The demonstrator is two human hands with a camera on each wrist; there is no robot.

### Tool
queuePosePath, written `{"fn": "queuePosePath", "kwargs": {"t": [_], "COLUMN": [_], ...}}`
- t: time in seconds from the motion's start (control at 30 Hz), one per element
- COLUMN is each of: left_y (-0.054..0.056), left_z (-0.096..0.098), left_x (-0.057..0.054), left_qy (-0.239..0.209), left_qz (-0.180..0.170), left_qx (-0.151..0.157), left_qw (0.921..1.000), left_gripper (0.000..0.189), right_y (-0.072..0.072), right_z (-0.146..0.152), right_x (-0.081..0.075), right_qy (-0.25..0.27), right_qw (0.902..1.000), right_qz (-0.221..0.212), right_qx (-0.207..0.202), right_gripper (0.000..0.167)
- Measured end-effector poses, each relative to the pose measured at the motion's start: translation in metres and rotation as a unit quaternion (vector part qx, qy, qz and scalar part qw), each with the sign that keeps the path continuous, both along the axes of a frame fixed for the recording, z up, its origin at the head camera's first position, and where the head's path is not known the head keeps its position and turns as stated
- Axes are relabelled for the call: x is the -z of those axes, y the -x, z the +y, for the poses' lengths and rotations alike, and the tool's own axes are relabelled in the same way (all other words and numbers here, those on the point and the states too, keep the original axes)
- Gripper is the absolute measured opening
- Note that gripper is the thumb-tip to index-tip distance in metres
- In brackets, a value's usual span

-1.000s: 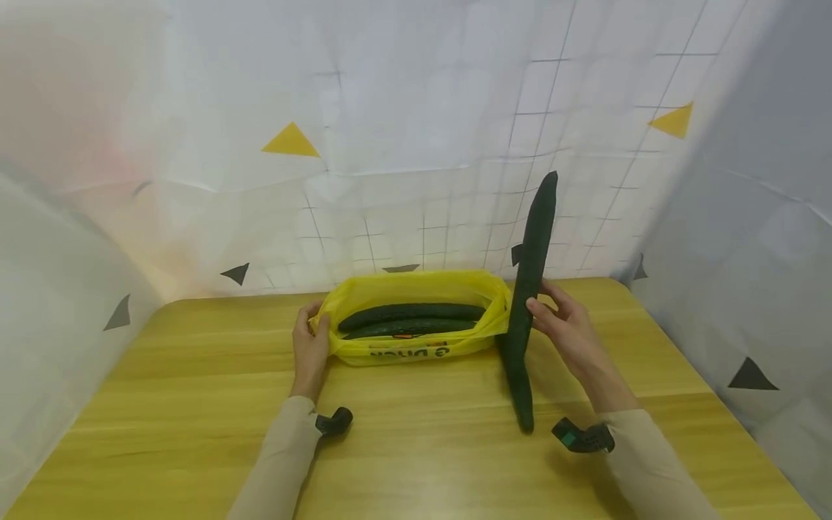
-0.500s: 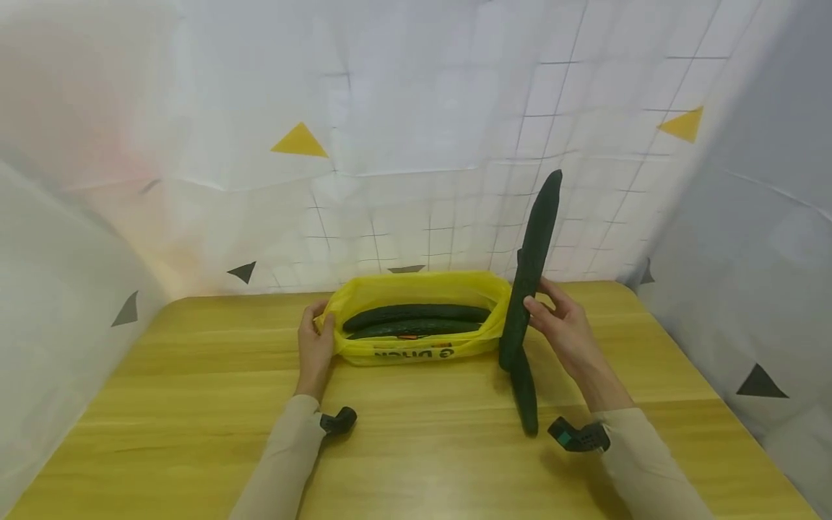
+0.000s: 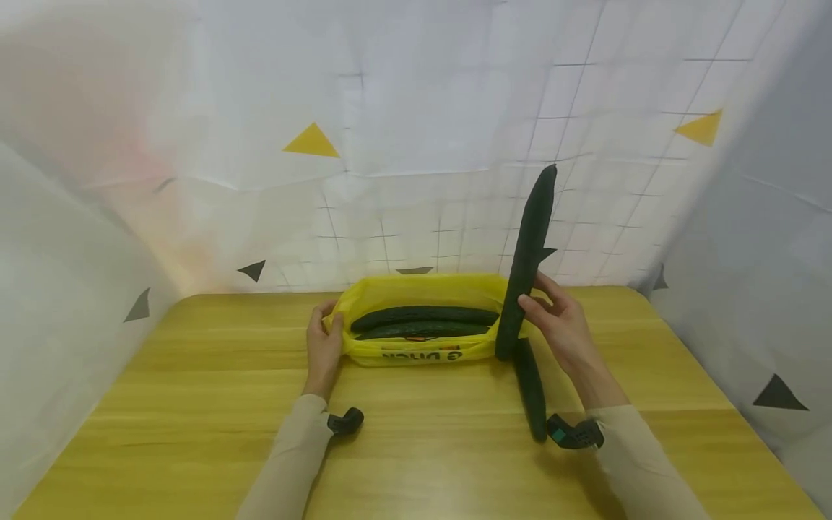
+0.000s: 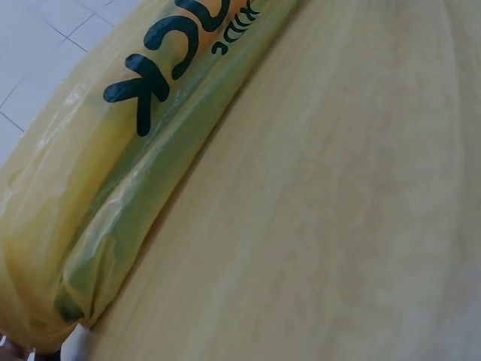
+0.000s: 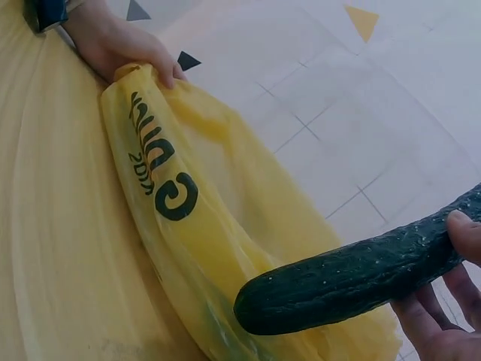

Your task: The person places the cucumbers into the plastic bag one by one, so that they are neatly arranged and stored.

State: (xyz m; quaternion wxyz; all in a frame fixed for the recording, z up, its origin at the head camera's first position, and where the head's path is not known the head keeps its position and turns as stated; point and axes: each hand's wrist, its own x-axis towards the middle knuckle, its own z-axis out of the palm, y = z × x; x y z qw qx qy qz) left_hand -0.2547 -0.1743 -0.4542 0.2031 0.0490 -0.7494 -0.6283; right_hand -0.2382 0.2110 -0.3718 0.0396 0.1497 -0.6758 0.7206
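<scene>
A yellow plastic bag [image 3: 390, 287] with dark lettering lies with its mouth spread on the table. Inside it, two cucumbers [image 3: 422, 315] lie side by side. My left hand [image 3: 323, 350] grips the bag's left end. Pinched between the thumb and fingers of my right hand [image 3: 564, 332], a long cucumber [image 3: 529, 238] stands nearly upright, its top leaning right, over the bag's right end. In the right wrist view, the lower end of this cucumber [image 5: 316, 293] overlaps the bag's mouth. Another cucumber [image 3: 531, 393] lies on the table just below it, its far end hidden.
The wooden table [image 3: 208, 404] reaches back to a white sheet wall [image 3: 416, 130] with grid lines and triangle marks. Similar sheets close off both sides. A black wrist camera [image 3: 575, 432] sits on the right sleeve, close to the loose cucumber.
The cucumber in my right hand has moved slightly left relative to the bag, and its lower end has risen. My left hand keeps its grip on the bag. The head view has shifted slightly.
</scene>
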Motion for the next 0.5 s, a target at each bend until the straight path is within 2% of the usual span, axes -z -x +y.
{"fn": "queuePosePath", "kwargs": {"t": [0.23, 0.5], "left_y": [0.001, 0.001], "left_z": [0.001, 0.001], "left_x": [0.001, 0.001], "left_qy": [0.011, 0.007], "left_qz": [0.012, 0.009], "left_qx": [-0.002, -0.002], "left_qw": [0.9999, 0.9999], "left_gripper": [0.027, 0.028], "right_y": [0.002, 0.005], "right_z": [-0.008, -0.016], "right_x": [-0.004, -0.007], "right_qy": [-0.016, -0.019], "right_qw": [0.9999, 0.9997], "right_qz": [0.001, -0.001], "right_qx": [0.002, 0.017], "right_gripper": [0.056, 0.059]}}
